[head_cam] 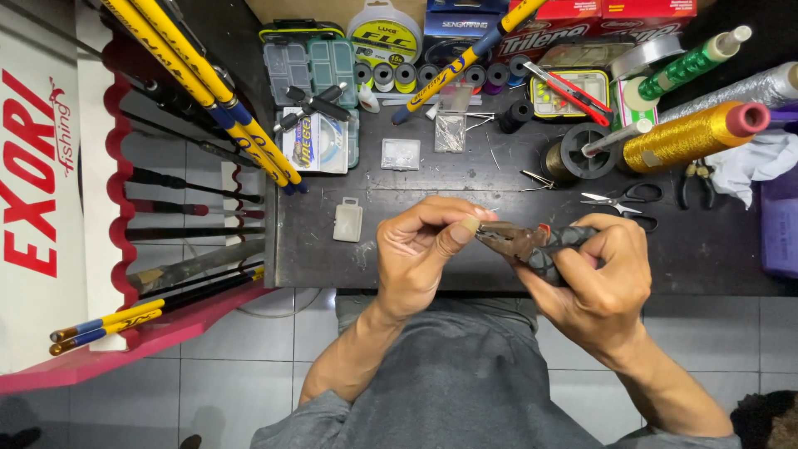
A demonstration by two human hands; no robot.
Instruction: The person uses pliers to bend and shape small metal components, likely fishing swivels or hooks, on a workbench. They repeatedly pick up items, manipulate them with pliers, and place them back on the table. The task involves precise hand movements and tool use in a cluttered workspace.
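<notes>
Your right hand (600,264) is wrapped around the dark rubbery grips of a pair of pliers (532,243), and your left hand (424,245) pinches thumb and forefinger together right at the rusty brown tip. Whatever sits between that tip and your fingertips is too small to make out. The pliers hang just above the near edge of the desk (731,258), about midway along it.

Beyond your hands, a small pale plastic box (348,219) lies shut near the desk's left edge. A clear compartment box (309,60) at the far left corner has a dark tool across it; its contents are blurred. A yellow-rimmed tray (572,91) toward the far edge holds tiny coloured bits under a red cutter. Small scissors (622,200) lie to the right of your hands, and a spool of glittering gold thread (694,136) rests beyond them. Yellow rods (208,91) cross the far left corner, cut off at the top.
</notes>
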